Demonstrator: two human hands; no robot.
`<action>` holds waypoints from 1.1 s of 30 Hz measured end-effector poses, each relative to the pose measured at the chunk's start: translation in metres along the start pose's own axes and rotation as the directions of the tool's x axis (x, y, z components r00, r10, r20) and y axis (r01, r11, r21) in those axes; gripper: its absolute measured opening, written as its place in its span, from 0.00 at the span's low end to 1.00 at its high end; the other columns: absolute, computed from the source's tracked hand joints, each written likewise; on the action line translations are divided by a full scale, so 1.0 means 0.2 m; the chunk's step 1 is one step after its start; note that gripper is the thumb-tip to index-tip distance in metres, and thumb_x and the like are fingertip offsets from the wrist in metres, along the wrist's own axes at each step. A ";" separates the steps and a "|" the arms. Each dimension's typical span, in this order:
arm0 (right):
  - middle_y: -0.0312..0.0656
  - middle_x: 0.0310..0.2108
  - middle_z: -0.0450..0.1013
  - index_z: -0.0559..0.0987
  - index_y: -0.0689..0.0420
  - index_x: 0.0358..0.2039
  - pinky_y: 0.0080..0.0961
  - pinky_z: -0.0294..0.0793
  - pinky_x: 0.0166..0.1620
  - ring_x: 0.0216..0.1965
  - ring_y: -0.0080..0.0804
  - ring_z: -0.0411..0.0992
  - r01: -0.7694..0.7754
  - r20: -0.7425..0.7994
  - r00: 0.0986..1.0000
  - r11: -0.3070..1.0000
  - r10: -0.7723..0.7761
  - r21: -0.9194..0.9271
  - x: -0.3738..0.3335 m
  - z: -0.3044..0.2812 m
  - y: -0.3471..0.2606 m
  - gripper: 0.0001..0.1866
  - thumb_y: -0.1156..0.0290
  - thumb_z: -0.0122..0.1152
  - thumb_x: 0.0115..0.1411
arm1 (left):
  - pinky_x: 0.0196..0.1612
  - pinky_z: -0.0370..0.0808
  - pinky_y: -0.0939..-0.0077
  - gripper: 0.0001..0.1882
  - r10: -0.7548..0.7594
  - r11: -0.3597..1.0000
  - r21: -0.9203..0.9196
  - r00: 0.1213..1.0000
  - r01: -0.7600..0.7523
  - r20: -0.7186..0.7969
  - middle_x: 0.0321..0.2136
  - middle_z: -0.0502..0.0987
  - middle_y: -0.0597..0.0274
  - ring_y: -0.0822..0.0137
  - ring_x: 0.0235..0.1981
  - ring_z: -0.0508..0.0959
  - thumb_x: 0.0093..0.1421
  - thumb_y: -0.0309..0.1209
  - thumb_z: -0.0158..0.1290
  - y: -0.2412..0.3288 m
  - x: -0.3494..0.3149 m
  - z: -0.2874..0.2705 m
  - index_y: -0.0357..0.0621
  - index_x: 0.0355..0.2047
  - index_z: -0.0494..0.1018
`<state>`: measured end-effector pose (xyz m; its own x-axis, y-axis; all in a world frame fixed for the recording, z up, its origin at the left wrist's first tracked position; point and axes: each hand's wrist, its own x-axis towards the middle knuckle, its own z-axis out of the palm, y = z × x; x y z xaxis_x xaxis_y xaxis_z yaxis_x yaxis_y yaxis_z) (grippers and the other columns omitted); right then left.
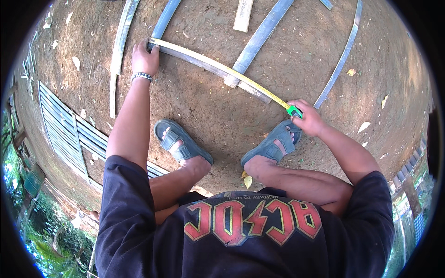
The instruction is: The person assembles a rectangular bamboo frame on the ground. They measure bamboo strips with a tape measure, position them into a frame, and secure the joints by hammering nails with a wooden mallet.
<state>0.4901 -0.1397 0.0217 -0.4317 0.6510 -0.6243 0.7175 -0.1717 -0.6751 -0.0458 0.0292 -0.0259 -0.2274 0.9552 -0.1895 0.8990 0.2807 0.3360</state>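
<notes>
A tape measure (295, 111) with a green case is in my right hand (307, 116), its fingers closed round it. Its yellow blade (259, 88) runs out to the upper left, along a grey-brown flat strip (199, 64) lying on the ground. At the strip's left end my left hand (144, 59) pinches the blade's tip; the fingertips are partly hidden there. The blade crosses the lower end of a wider bluish-grey strip (262, 39). Another bluish strip (165, 18) meets the measured one near my left hand.
Long thin strips lie to the left (121, 44) and right (340, 60), with a short pale piece (243, 16) at the top. A slatted panel (69, 125) lies at the left. My sandalled feet (178, 143) stand on bare brown soil (222, 129) dotted with dry leaves.
</notes>
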 end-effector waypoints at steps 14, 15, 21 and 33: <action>0.49 0.50 0.70 0.73 0.55 0.57 0.40 0.71 0.59 0.54 0.51 0.71 -0.041 0.006 0.999 0.998 0.041 -0.045 0.00 0.00 -0.02 0.26 0.70 0.59 0.55 | 0.62 0.71 0.57 0.24 -0.044 0.999 0.011 0.992 0.046 -0.120 0.50 0.78 0.45 0.50 0.55 0.76 0.59 0.37 0.59 0.09 -0.06 -0.02 0.40 0.54 0.78; 0.49 0.49 0.70 0.73 0.55 0.57 0.40 0.71 0.59 0.54 0.51 0.71 -0.059 0.011 0.998 0.998 0.059 -0.033 -0.01 0.00 -0.02 0.27 0.69 0.60 0.55 | 0.62 0.71 0.57 0.22 -0.073 0.997 -0.023 0.979 0.070 -0.189 0.49 0.78 0.45 0.51 0.55 0.76 0.60 0.36 0.59 0.14 -0.10 -0.02 0.41 0.53 0.78; 0.49 0.49 0.70 0.73 0.55 0.58 0.40 0.71 0.59 0.54 0.51 0.71 -0.066 0.013 0.998 0.997 0.066 -0.033 -0.02 -0.01 -0.03 0.27 0.68 0.59 0.55 | 0.42 0.73 0.61 0.10 0.568 0.790 -0.067 0.770 -0.609 -0.289 0.34 0.80 0.59 0.57 0.37 0.79 0.56 0.31 0.65 0.35 -0.52 0.12 0.48 0.38 0.78; 0.50 0.49 0.70 0.73 0.56 0.57 0.40 0.72 0.57 0.52 0.51 0.71 -0.017 0.017 1.000 1.000 0.017 -0.014 0.00 0.00 0.00 0.27 0.68 0.60 0.54 | 0.52 0.69 0.55 0.31 0.326 0.931 -0.137 0.939 -0.339 -0.111 0.43 0.76 0.55 0.53 0.47 0.75 0.47 0.47 0.73 0.63 -0.94 0.44 0.42 0.47 0.78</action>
<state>0.4894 -0.1398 0.0221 -0.4288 0.6351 -0.6425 0.7319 -0.1726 -0.6591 0.1427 -0.1234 -0.0298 0.0382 0.9987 0.0341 0.8625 -0.0502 0.5036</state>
